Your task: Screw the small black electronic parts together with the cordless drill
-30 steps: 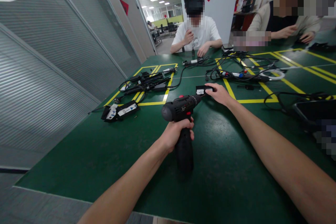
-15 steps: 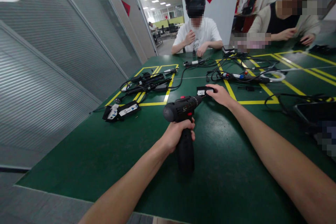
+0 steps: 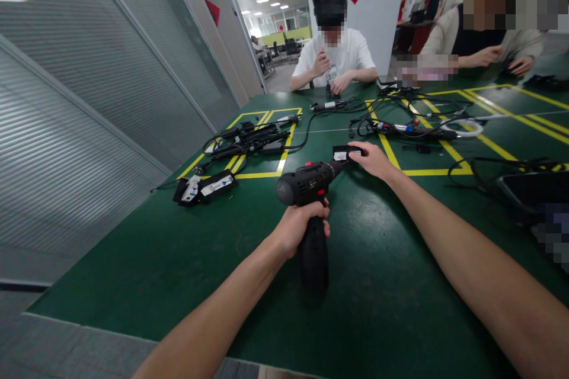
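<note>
My left hand (image 3: 301, 226) is wrapped round the grip of a black cordless drill (image 3: 306, 189) with red buttons, held above the green table (image 3: 186, 260). The drill's nose points away from me at a small black box with a white label (image 3: 344, 153). My right hand (image 3: 372, 159) rests on that box, fingers pressing it down on the table, just left of a yellow line.
Black adapters (image 3: 205, 186) and a heap of cables (image 3: 251, 138) lie to the left inside yellow-marked squares. More cables and a white ring (image 3: 462, 128) lie to the right. A dark device (image 3: 528, 189) sits at right. Two other people sit at the far side.
</note>
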A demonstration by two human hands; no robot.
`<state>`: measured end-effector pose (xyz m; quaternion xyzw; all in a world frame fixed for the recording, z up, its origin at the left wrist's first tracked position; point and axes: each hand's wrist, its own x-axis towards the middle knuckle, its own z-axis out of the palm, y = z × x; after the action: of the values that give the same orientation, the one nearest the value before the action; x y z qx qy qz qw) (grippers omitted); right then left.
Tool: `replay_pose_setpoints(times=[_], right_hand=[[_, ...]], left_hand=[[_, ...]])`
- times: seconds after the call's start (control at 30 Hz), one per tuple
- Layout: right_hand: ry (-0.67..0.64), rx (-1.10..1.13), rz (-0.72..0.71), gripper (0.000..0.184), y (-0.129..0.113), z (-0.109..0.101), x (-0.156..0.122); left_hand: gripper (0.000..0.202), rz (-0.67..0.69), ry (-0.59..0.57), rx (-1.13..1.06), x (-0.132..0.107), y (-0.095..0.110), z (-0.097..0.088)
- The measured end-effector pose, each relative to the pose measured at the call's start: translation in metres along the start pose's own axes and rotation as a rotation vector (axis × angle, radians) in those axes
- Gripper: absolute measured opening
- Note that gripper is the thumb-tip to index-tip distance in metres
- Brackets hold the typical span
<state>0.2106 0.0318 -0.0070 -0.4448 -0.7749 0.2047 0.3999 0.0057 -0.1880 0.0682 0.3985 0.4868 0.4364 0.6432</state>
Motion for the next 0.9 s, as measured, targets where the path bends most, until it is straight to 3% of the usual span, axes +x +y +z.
replay_pose_setpoints(times=[0.9], right_hand=[[0.003,-0.007,-0.015,0.043,0.0043,0.0016,0.0006]], left_hand=[[0.022,0.005,-0.017,0.002,-0.0003,-0.0002,0.0001]])
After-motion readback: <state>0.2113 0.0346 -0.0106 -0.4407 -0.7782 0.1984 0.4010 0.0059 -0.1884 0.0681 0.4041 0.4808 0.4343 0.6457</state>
